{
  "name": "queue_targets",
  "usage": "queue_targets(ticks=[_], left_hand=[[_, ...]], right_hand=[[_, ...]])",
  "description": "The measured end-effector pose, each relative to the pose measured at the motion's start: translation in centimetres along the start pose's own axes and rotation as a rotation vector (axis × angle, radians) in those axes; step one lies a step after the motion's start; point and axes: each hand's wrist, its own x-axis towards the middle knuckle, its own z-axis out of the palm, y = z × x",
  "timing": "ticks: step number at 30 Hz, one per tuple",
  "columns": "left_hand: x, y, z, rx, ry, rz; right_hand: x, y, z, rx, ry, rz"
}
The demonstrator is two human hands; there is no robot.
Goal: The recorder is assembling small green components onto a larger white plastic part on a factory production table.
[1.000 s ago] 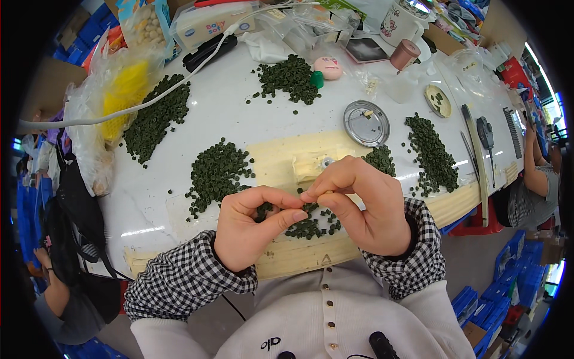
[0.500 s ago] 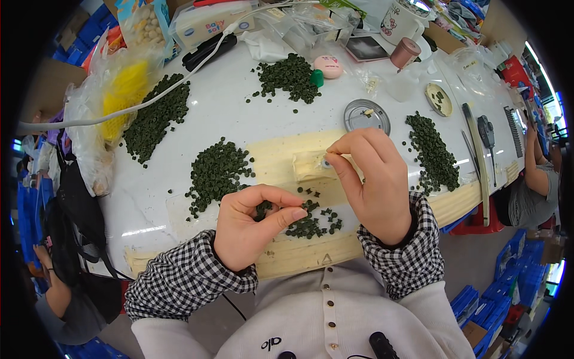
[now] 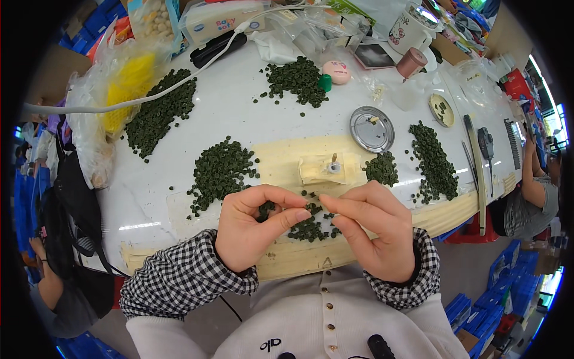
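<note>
My left hand [image 3: 244, 232] is closed in a pinch over a small pile of dark green pieces [image 3: 308, 229]; a small dark green piece shows at its fingertips, partly hidden. More green pieces show in the gap behind its thumb. Just right of those fingertips is my right hand [image 3: 382, 236], its thumb and forefinger apart with nothing visible between them. Beyond both hands, a tape-wrapped block [image 3: 311, 171] carries a small upright post [image 3: 333, 161] with a pale collar. Another pile of green pieces [image 3: 381, 169] lies right of the block.
Larger heaps of green pieces lie at left [image 3: 221, 173], far left [image 3: 158, 116], far middle [image 3: 296, 81] and right [image 3: 433, 158]. A round metal lid [image 3: 372, 143] sits beyond the block. Tweezers [image 3: 470, 161] and a long strip [image 3: 480, 197] lie at right. A white cable [image 3: 119, 109] crosses the far left.
My right hand has moved from the post on the block down toward my left fingertips, uncovering the post and the pile beside it. The left hand has stayed nearly still.
</note>
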Motion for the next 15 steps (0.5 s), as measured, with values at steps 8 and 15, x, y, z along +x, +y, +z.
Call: queue_targets(ticks=[8,15], left_hand=[[0.0,0.2,-0.1,0.009,-0.021,0.006],[0.1,-0.2,-0.2,0.059,-0.026,0.159]], right_hand=[[-1.0,0.7,1.4,0.181,-0.039,0.043],[-1.1,0.9,1.6,0.25,-0.065,0.079]])
